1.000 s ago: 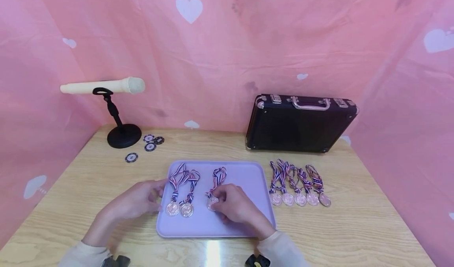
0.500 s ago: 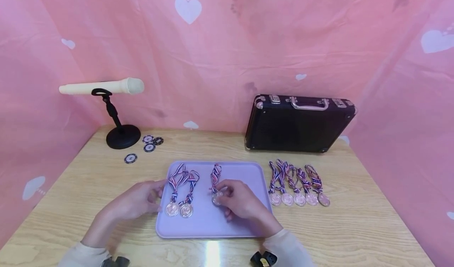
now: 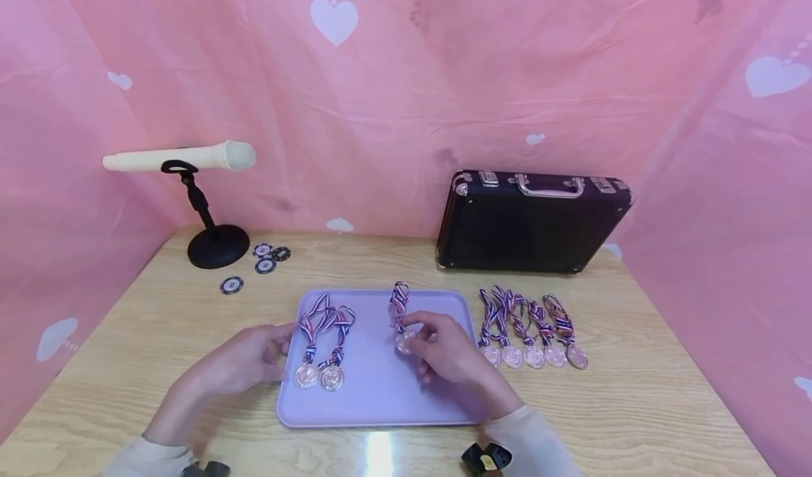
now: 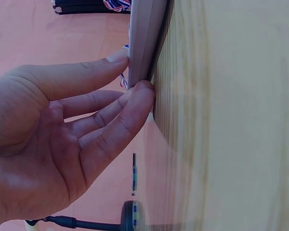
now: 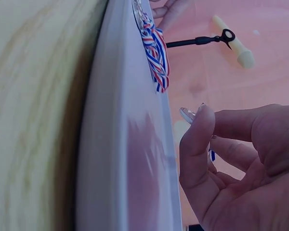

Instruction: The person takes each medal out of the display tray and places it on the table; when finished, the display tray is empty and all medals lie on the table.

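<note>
My right hand (image 3: 444, 347) pinches a medal (image 3: 406, 343) by its disc, over the right half of the lilac tray (image 3: 368, 420). Its striped ribbon (image 3: 400, 304) trails toward the tray's back edge. In the right wrist view the disc (image 5: 187, 114) shows between thumb and fingers, raised off the tray floor. My left hand (image 3: 247, 361) holds the tray's left rim; the left wrist view has its thumb and a fingertip on the tray edge (image 4: 147, 43). Two medals with knotted ribbons, one at far left (image 3: 306, 376) and one beside it (image 3: 332, 378), lie on the tray.
Several more medals (image 3: 534, 356) lie in a row on the table right of the tray. Behind them stands a black case (image 3: 533, 230). A cream microphone (image 3: 184, 158) on a black stand (image 3: 218, 246) is at back left, with several poker chips (image 3: 232, 285) near it.
My right hand has lifted the medal off the tray and carried it right and toward the back, its ribbon moving along. My left hand stays at the tray's left rim.
</note>
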The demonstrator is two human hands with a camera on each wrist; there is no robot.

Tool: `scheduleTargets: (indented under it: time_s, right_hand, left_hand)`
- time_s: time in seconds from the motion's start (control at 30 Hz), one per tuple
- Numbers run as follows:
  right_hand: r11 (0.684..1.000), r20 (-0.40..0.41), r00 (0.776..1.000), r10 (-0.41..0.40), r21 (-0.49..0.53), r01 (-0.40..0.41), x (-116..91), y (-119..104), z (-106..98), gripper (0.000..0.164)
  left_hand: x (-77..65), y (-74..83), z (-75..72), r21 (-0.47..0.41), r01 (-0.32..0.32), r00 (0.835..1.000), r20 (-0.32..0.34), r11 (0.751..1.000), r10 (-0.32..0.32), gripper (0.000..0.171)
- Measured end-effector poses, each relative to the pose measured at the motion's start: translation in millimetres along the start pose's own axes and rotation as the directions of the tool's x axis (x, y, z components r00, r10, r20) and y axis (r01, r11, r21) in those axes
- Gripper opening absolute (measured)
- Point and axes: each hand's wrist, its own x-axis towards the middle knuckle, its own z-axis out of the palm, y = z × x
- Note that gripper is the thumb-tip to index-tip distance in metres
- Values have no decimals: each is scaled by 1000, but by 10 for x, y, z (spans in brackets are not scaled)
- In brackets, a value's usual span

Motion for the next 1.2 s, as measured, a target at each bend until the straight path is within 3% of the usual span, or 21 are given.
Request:
scheduleTargets:
  time_s: [0.43, 0.67, 0.9, 1.2]
  right_hand:
    - [998, -73, 996, 58, 15, -57, -124, 88, -352, 42]
    - [993, -100, 990, 99, 74, -92, -213, 164, -582, 45]
    - [992, -133, 984, 115, 72, -106, -366, 301, -905, 48]
    - [993, -234, 965, 120, 28, -116, -634, 574, -1388, 53]
  left_hand:
    - [12, 2, 7, -6, -30, 1000, 1, 1000, 30, 79]
    - [35, 7, 3, 16, -46, 999, 1, 999, 46, 79]
    - [22, -2, 5, 21, -51, 999, 1, 998, 51, 81]
    - [-11, -13, 23, 15, -26, 1000, -1, 1000, 26, 80]
